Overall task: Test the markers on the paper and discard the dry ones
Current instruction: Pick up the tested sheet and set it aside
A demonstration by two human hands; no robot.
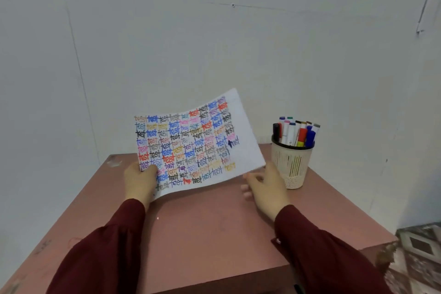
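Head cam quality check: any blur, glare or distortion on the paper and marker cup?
Head view: soft, even light, no glare on the paper; its writing reads, slightly soft. Head view: right hand smeared by motion blur at the fingers. Head view: wide-angle lens bends wall seams; marker cup fairly sharp.

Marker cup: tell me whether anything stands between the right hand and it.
Nothing visible does. The right hand hangs open just left of the cream perforated cup of markers; the white test-covered sheet, held by the left hand, lies up and left of that gap.
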